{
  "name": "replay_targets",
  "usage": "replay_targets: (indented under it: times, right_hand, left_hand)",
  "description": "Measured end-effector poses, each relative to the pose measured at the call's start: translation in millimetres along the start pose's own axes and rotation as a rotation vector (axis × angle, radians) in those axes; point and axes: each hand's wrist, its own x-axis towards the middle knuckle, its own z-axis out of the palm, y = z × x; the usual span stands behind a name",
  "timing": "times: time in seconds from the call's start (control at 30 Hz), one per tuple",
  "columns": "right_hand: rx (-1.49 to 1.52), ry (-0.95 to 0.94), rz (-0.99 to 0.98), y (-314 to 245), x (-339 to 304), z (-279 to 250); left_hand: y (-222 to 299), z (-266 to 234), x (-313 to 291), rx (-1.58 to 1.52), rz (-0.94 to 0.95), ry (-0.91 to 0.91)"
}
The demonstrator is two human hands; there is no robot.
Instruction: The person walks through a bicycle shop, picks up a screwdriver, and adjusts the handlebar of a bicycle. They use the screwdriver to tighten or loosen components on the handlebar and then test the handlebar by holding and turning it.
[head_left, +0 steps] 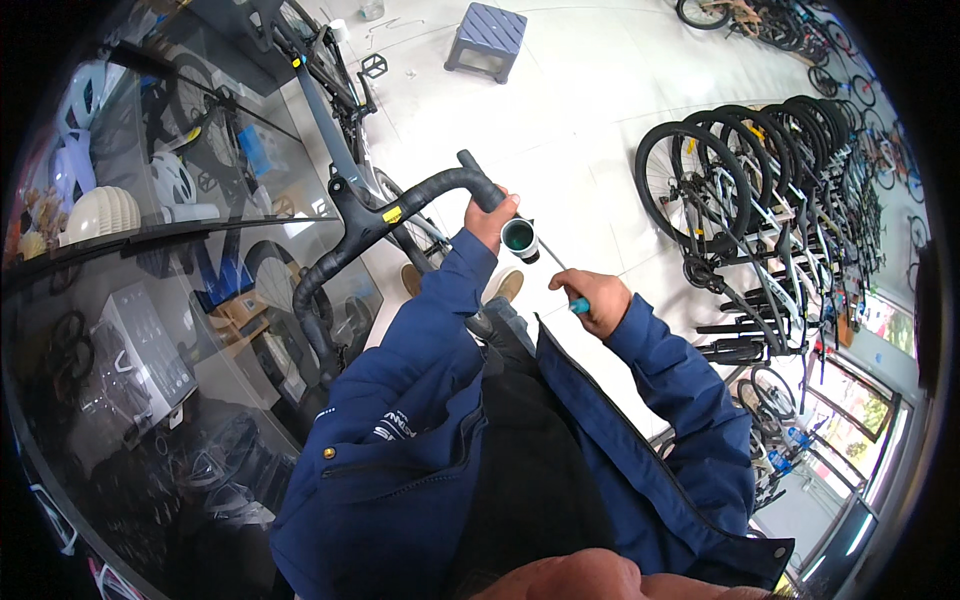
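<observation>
My left hand is closed round the right side of a black-taped drop handlebar, close to its brake hood. Right beside those fingers is a short cylinder with a pale rim and a dark green inside; how it is fixed is hidden. In my right hand is a screwdriver with a teal handle, gripped in closed fingers. Its thin shaft slants up and left toward the cylinder. Whether the tip touches anything cannot be made out. The handlebar belongs to a blue-grey bicycle on my left.
A glass display case with helmets and boxes runs along the left. Ahead on the pale tiled floor stands a grey-blue plastic stool. A long row of parked bicycles fills the right. My shoes show below the handlebar.
</observation>
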Motion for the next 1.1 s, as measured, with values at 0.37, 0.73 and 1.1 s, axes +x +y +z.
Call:
replay_targets:
  times: [0.37, 0.73, 1.1]
  right_hand:
    - [0.728, -0.178, 0.129, 4.8, -5.5, -27.1]
    - [1.989, 0.347, 0.492, -9.1, -8.5, 45.6]
    - [0.429, 0.159, 0.194, -16.5, 0.1, 10.7]
  left_hand:
    - [3.6, -0.6, -2.0, 0.006, -0.029, -0.027]
    - [29.8, 15.1, -24.0, -0.110, -0.192, -0.074]
    - [25.9, 13.6, -25.5, 0.009, -0.119, -0.046]
